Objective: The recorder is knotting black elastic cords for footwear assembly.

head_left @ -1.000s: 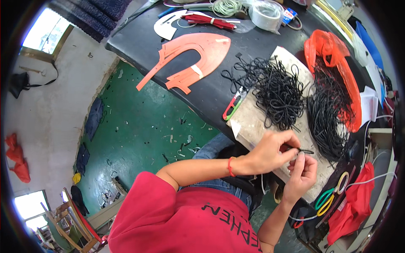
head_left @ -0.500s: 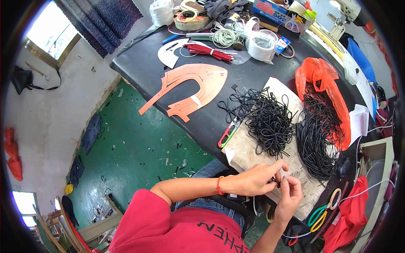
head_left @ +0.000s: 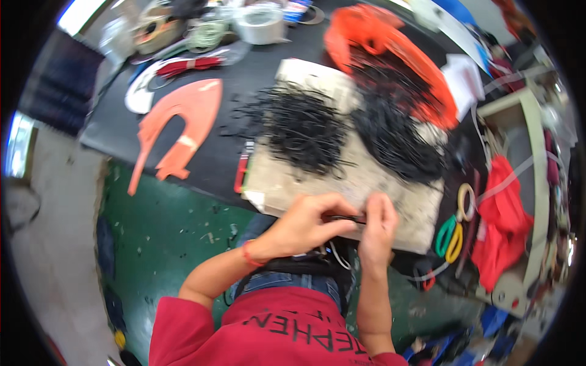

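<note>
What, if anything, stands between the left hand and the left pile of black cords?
Nothing visible: between the left hand and the left cord pile lies only bare pale board.

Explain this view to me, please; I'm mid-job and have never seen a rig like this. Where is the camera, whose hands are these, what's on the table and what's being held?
There is no robot here. The camera is the left of two worn on a person's head, looking down; its fisheye lens bends straight edges near the rim. You see that person's own left hand, with a red band at the wrist, and right hand. Between their fingertips they hold a dark strand; blur hides its exact shape.

On the black table lies a pale board. A loose heap of black cords rests mostly on it, with a second black bundle reaching out of an orange-red bag. Farther left lie salmon-pink flat pieces.
</note>
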A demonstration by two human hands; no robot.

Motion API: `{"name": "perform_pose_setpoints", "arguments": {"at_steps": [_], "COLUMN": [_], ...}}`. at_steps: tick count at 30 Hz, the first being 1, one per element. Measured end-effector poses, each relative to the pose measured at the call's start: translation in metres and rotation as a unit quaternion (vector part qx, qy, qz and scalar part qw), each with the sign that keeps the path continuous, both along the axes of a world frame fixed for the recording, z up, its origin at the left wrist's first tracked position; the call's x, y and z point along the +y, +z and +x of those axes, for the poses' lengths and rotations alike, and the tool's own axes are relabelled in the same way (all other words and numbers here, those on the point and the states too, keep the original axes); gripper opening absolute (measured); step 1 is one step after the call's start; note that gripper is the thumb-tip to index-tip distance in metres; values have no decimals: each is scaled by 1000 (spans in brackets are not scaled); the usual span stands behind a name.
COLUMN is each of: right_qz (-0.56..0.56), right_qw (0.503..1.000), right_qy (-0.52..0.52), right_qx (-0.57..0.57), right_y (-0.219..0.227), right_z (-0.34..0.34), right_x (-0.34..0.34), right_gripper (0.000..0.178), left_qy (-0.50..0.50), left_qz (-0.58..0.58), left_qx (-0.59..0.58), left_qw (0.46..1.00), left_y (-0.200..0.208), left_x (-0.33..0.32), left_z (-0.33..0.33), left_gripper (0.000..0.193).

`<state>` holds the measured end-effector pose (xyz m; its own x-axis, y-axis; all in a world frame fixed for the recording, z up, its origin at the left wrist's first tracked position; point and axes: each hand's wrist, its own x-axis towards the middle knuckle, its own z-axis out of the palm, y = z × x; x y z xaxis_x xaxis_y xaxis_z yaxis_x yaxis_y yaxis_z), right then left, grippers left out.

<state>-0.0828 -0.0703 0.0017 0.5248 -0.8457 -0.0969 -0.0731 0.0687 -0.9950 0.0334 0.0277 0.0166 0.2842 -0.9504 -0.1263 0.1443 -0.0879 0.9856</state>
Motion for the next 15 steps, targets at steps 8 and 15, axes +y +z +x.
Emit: {"name": "perform_pose_setpoints", "arguments": {"at_steps": [8,15], "right_qz": [118,65], "right_qw": [991,995], "right_qy": [49,56], "right_qx": [-25,-57], "right_y": [7,4], "right_z": [-32,-19], "right_x": [-15,-1], "right_gripper": [23,14], "left_qy": [40,-17], "left_qz": [10,-1], "left_qx": [29,-60], "left_qw": [999,998], "left_y": [-5,-6], "left_x": [-12,-4], "left_z": [-11,-4], "left_gripper": [21,21]}}
